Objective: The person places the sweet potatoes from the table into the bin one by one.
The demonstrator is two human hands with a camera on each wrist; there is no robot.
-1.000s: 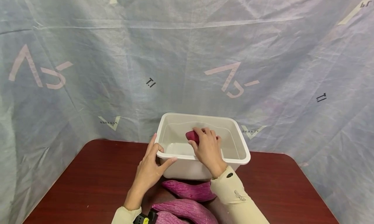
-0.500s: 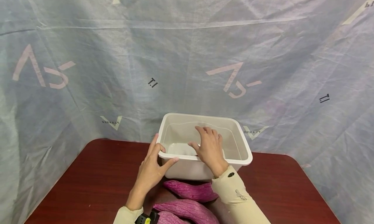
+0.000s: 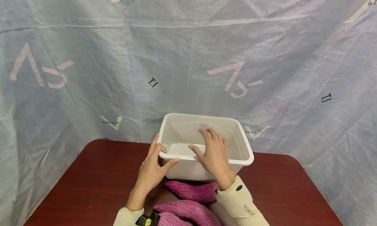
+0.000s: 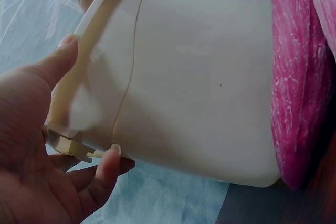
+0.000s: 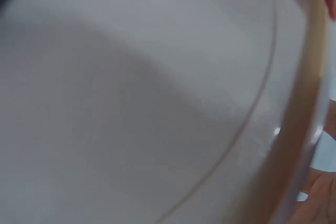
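A white plastic basin (image 3: 188,169) stands at the back of the table. My left hand (image 3: 151,172) grips its near left corner, the thumb along the front rim and fingers round the side, as the left wrist view also shows at the basin wall (image 4: 184,82). Over the basin opening hangs my right hand (image 3: 215,154), fingers and thumb spread apart with nothing between them. In the right wrist view its hand (image 5: 317,200) shows only partly behind the rim. In front of the basin lies a magenta, streaked sweet potato (image 3: 192,191). The basin floor by the front wall is hidden.
Two more sweet potatoes lie nearer me, one long and curved (image 3: 188,209), the other (image 3: 170,220) partly cut off by the frame. A grey-blue printed sheet (image 3: 188,72) hangs behind the dark red table (image 3: 282,186) and along both sides.
A second ago my right hand held a dark magenta sweet potato over the basin; it let go, and the piece is out of sight. The right hand has since shifted slightly right and back.
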